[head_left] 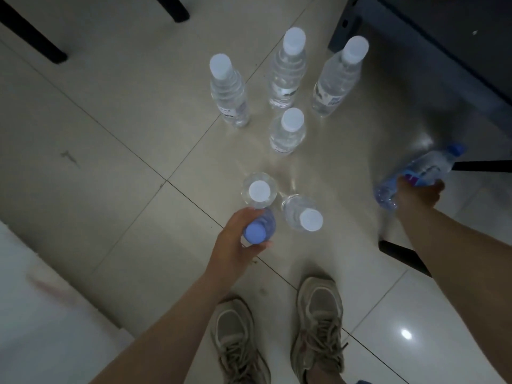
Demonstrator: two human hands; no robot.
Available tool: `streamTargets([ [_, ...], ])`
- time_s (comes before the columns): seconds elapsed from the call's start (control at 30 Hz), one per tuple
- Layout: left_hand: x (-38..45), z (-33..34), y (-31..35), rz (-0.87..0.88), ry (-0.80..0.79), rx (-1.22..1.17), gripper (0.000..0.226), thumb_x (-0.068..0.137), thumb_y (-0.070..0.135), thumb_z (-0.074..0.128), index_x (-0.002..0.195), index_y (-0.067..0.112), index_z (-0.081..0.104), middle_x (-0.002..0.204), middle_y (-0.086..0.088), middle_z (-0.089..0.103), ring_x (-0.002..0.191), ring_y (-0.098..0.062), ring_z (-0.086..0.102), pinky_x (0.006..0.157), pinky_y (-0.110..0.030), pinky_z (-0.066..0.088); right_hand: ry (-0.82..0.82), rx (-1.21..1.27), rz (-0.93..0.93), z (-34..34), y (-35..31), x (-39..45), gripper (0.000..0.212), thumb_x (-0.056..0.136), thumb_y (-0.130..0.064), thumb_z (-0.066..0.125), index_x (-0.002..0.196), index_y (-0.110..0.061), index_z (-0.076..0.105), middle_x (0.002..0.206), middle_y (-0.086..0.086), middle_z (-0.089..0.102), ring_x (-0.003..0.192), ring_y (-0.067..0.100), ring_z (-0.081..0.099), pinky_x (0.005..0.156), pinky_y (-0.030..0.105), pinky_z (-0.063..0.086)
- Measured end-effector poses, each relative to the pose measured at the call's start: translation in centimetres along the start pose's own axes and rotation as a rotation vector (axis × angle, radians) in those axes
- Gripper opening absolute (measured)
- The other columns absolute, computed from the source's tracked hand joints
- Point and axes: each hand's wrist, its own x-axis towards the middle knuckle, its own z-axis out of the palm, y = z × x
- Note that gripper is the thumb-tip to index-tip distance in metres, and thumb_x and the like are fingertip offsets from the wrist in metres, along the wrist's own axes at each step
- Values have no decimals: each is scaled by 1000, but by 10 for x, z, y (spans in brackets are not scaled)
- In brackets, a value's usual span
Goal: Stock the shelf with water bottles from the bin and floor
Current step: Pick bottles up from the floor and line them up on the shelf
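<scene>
Several clear water bottles with white caps stand upright on the tiled floor, among them one at the far left [227,91], one in the middle [288,131] and one just beyond my left hand [259,189]. My left hand [235,239] grips the neck of an upright bottle with a blue cap [256,231]. My right hand [415,194] holds a second blue-capped bottle [426,170] on its side, in the air low over the floor. The dark shelf [432,45] stands at the upper right.
My two shoes [277,328] are on the floor at the bottom centre. A white bin edge [33,314] fills the lower left. Black furniture legs [36,37] cross the upper left, and a dark bar [401,253] lies by my right forearm.
</scene>
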Motion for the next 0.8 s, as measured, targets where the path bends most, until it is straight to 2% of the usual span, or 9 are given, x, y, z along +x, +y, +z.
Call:
streamTargets([
  [0.13, 1, 0, -3, 63, -4, 31, 54, 67, 33, 75, 117, 28, 54, 121, 8, 57, 113, -10, 55, 93, -21, 46, -3, 8, 34, 3, 0, 13, 82, 83, -30, 68, 147, -21, 18, 148, 14, 31, 129, 31, 43, 105, 43, 41],
  [0.23, 1, 2, -6, 91, 5, 46, 58, 67, 30, 77, 118, 27, 51, 123, 5, 56, 113, -7, 54, 93, -15, 43, -43, 59, 85, 7, 1, 23, 88, 80, -24, 72, 147, -21, 15, 148, 14, 29, 129, 29, 42, 104, 40, 40],
  [0.33, 2, 0, -7, 69, 5, 44, 58, 64, 20, 81, 115, 30, 55, 122, 5, 57, 113, -8, 55, 93, -21, 46, -41, 19, 77, 7, -5, 20, 87, 79, -24, 73, 145, -11, 18, 147, 13, 32, 130, 28, 42, 104, 35, 37],
  [0.4, 3, -1, -7, 49, 4, 33, 59, 63, 18, 80, 116, 27, 55, 121, 5, 58, 112, -10, 56, 94, -29, 48, -65, -32, 76, 8, -6, 15, 87, 79, -26, 74, 145, -8, 20, 148, 12, 33, 133, 29, 40, 106, 34, 34],
  [0.5, 5, -1, -7, 28, 8, 18, 61, 63, 18, 80, 118, 19, 55, 121, -2, 59, 112, -15, 57, 94, -40, 50, -108, -80, 85, 12, -1, 5, 93, 70, -29, 81, 143, -7, 27, 143, 11, 42, 127, 27, 48, 100, 35, 43],
  [0.57, 6, -2, -6, 20, 8, 10, 61, 63, 20, 80, 118, 21, 55, 121, -2, 59, 111, -14, 57, 93, -40, 50, -132, -91, 75, 17, 2, -1, 94, 66, -29, 84, 141, -9, 31, 139, 10, 46, 122, 26, 52, 97, 35, 46],
  [0.7, 6, -4, -4, 7, 4, 29, 59, 63, 26, 80, 115, 28, 54, 121, -2, 60, 111, -14, 57, 93, -40, 50, -161, -72, 81, 22, -2, -9, 93, 66, -25, 84, 141, -10, 31, 138, 11, 46, 122, 28, 52, 100, 41, 45],
  [0.8, 6, -5, -1, 18, -8, 49, 57, 63, 37, 76, 115, 30, 53, 120, -2, 59, 111, -15, 57, 93, -37, 50, -179, -52, 98, 21, -2, -10, 86, 65, -21, 84, 136, -8, 38, 130, 11, 54, 112, 27, 59, 85, 35, 51],
])
